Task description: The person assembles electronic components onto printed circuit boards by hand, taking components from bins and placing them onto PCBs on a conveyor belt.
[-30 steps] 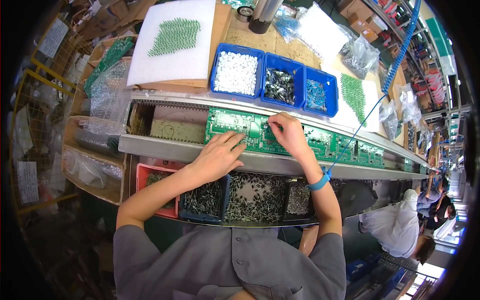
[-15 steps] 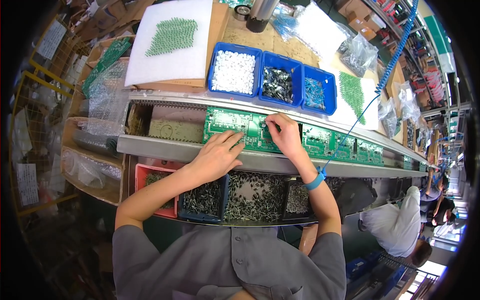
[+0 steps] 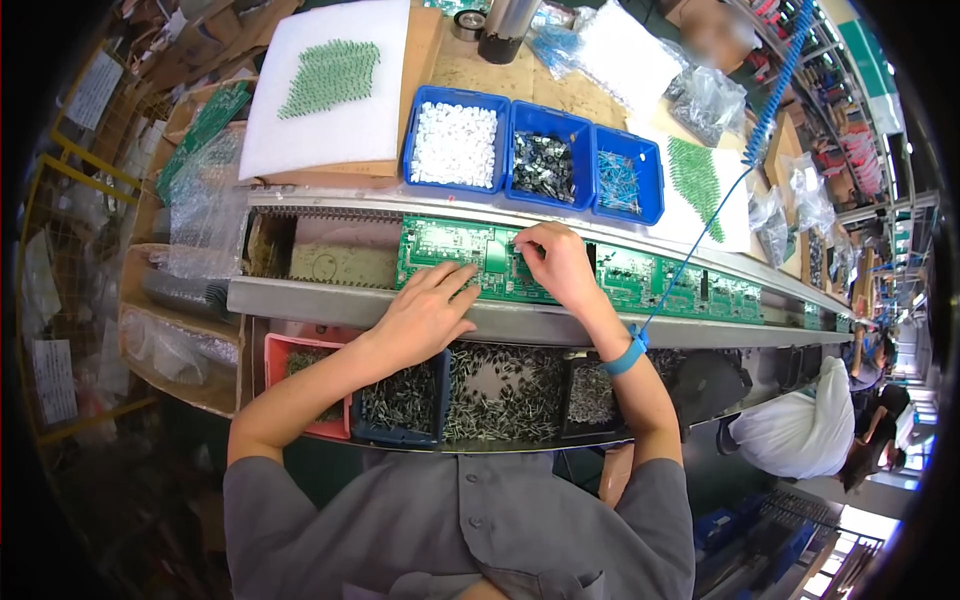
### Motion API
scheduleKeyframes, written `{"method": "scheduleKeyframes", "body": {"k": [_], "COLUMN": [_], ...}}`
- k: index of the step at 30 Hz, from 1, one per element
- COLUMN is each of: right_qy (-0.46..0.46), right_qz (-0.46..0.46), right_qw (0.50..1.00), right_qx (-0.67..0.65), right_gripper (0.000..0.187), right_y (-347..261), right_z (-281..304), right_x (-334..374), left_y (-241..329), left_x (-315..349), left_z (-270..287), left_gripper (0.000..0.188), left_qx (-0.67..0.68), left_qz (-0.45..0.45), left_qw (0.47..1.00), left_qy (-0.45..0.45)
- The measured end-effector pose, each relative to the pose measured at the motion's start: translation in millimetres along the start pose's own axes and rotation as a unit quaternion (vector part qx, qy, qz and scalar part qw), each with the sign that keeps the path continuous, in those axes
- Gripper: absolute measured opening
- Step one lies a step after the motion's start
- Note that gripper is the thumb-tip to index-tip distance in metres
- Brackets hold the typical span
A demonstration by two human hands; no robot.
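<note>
Your left hand [image 3: 425, 310] lies flat, fingers spread, on the green circuit board [image 3: 450, 250] in the conveyor rail [image 3: 330, 300]. Your right hand [image 3: 558, 262] pinches fingertips together on the board, possibly around a small part.

Green board on our conveyor
We see the circuit board [image 3: 455, 255] lying flat between the metal rails, partly hidden under our hands.

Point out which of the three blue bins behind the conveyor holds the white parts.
The leftmost blue bin, directly beside the white foam sheet. It is filled with white pieces; the middle bin holds dark parts and the right bin thin wire-like ones.
</note>
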State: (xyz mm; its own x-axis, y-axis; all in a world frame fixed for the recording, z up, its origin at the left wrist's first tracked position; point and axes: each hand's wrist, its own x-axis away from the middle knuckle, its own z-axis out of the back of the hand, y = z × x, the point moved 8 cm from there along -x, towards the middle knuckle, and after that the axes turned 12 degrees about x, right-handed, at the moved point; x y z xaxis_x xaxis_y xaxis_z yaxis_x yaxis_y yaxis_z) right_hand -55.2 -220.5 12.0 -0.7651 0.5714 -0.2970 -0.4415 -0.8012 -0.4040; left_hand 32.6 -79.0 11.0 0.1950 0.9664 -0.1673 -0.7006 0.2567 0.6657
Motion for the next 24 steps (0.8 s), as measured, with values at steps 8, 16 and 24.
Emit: {"method": "scheduleKeyframes", "body": {"k": [8, 16, 24], "right_qy": [-0.05, 0.169, 0.029], "right_qz": [-0.032, -0.067, -0.095], "right_qw": [0.998, 0.955, 0.89], "right_qx": [-0.024, 0.235, 0.445], "right_gripper": [0.009, 0.011, 0.011], "right_y": [1.5, 67.8, 109.8], "right_z": [10.0, 92.3, 53.0], "right_x": [-2.7, -13.2, -33.8], "left_y": [7.1, -1.5, -8.6], "left_x": [-0.4, 11.6, 18.9], "left_z": [5.0, 11.0, 19.6], "left_gripper": [0.046, 0.045, 0.043], "left_qx": [-0.045, -0.059, -0.064], "left_qz": [-0.022, 0.012, 0.022], "left_qw": [0.999, 0.998, 0.998], "left_qy": [0.008, 0.002, 0.015]}}
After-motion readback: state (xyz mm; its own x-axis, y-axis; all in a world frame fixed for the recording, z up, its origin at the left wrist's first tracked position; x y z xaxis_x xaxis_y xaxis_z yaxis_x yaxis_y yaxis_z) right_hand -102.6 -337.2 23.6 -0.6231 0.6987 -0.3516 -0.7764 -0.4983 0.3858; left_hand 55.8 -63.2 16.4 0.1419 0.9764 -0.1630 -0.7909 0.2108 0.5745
